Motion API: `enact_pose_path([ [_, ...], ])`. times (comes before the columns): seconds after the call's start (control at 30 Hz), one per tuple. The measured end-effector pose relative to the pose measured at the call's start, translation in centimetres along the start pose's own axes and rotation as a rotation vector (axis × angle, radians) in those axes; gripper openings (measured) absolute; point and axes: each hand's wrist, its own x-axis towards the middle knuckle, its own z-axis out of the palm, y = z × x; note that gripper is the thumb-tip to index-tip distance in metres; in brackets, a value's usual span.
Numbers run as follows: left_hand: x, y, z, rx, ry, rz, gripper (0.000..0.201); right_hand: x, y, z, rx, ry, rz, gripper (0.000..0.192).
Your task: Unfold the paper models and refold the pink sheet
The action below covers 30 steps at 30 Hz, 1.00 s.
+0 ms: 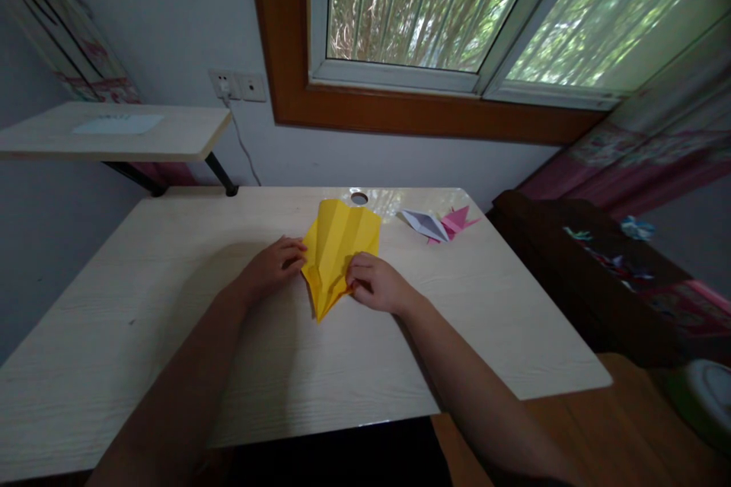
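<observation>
Two bare hands press a pleated yellow paper sheet (338, 253) against a pale wood-grain counter (171, 319).

The left hand (274, 265) rests at the sheet's left edge, its fingers (294, 249) curled narrow and pinching the fold there; the right hand (374, 283) sits at the right edge, fingers (357, 268) bent close onto the paper. The sheet lies near the counter's middle, fanned wide toward the window and tapering to a point toward the person. Beyond it, to the right, lie a white folded paper figure (426, 225) and a pink folded paper figure (457, 221), touching each other.
</observation>
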Motion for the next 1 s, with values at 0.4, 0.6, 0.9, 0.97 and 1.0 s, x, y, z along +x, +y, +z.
enact_pose_path([
  [0.4, -0.3, -0.3, 0.2, 0.043, 0.006, 0.07, 0.021, -0.4, -0.2, 0.0, -0.025, -0.047, 0.069, 0.033],
  [0.6, -0.5, -0.6, -0.3, 0.059, -0.077, 0.139, 0.041, -0.2, -0.3, -0.4, 0.004, -0.074, 0.109, 0.046],
  [0.9, -0.5, -1.0, -0.4, -0.002, -0.084, 0.198, 0.029, -0.3, 0.8, -0.1, 0.158, -0.029, 0.046, 0.012],
  [0.97, -0.4, -1.1, -0.4, -0.004, -0.084, 0.199, 0.023, -0.2, 0.8, 0.0, 0.171, -0.002, 0.039, 0.013],
  [1.0, -0.4, -1.1, -0.3, -0.004, -0.085, 0.193, 0.018, -0.2, 0.8, 0.0, 0.169, 0.011, 0.042, 0.013],
])
